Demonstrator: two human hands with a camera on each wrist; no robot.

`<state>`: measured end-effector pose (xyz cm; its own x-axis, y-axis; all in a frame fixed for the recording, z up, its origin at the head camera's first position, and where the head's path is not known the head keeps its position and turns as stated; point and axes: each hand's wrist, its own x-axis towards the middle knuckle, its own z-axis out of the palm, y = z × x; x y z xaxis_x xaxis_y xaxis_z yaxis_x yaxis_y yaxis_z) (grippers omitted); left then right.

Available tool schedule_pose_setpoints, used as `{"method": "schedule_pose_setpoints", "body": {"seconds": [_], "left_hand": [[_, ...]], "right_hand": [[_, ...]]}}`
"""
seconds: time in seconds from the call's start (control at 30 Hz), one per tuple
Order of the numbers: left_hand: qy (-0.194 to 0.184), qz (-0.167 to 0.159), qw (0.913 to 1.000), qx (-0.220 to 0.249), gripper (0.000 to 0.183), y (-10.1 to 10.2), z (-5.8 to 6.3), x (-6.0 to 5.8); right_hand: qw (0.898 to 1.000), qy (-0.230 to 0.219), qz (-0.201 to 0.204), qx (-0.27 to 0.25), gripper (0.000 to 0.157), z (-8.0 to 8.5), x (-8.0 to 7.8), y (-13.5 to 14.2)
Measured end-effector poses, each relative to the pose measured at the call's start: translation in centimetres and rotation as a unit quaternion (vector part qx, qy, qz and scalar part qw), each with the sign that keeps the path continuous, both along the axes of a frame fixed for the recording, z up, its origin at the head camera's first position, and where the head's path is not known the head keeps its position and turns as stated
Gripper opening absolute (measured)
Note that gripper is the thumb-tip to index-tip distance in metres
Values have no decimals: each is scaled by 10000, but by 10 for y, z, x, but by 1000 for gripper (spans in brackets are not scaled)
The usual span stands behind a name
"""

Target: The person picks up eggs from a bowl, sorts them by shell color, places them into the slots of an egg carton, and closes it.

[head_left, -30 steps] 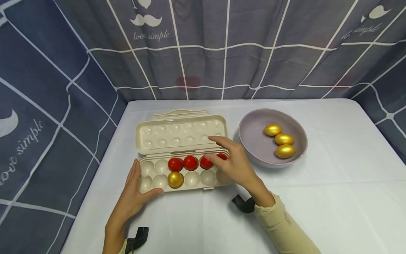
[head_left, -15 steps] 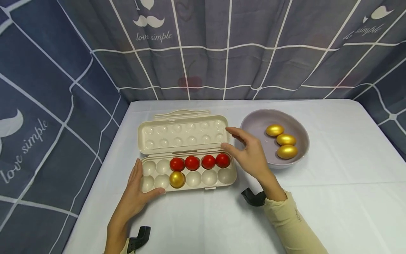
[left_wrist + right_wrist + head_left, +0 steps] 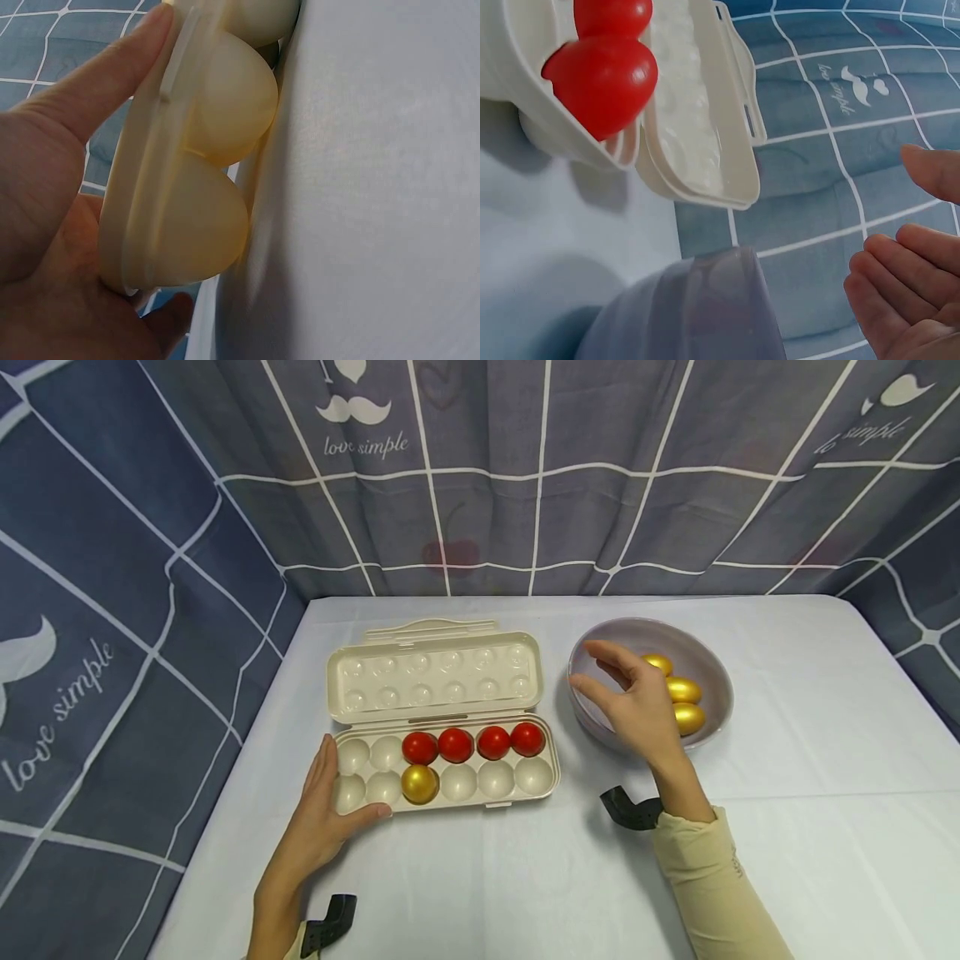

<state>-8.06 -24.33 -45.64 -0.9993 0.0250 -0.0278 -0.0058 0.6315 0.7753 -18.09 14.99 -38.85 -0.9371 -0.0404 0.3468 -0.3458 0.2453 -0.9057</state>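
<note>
My left hand (image 3: pixel 330 822) grips the left front corner of a cream plastic egg carton (image 3: pixel 459 783), thumb along the front edge, fingers at the end. The left wrist view has the thumb on the rim (image 3: pixel 135 127). Several red eggs (image 3: pixel 456 745) fill the right part of the back row; one gold egg (image 3: pixel 420 784) sits in the front row. Over the left side of a mauve bowl (image 3: pixel 701 660), my right hand (image 3: pixel 645 710) hovers with thumb and fingers apart, holding nothing. Three gold eggs (image 3: pixel 684 690) lie in the bowl, partly covered by the hand.
The carton's lid (image 3: pixel 435 672) lies folded back behind it. A white cloth (image 3: pixel 817 735) covers the table. Grey-blue checked curtains (image 3: pixel 495 518) stand behind and at both sides. Each wrist carries a black mount (image 3: pixel 630 810).
My right hand has moved right, from over the red eggs at the carton's right end to above the bowl. The left hand has stayed at the carton's corner.
</note>
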Motion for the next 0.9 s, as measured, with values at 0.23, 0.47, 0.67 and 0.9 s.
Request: {"method": "schedule_pose_setpoints", "body": {"seconds": [0.23,0.47,0.67,0.9], "left_hand": [[-21,-1,10000,-10,125,0,1,0],[-5,-11,10000,-36,124,0,0,0],[11,-13,10000,-69,124,0,-1,0],[-18,7,10000,-66,124,0,-1,0]], "right_hand": [[10000,10,-54,28,49,-2,-4,8],[9988,-351,-230,263,57,-3,-7,18],[9965,-618,-338,448,61,-6,-10,29],[9909,-789,-534,951,65,-13,-14,37]]}}
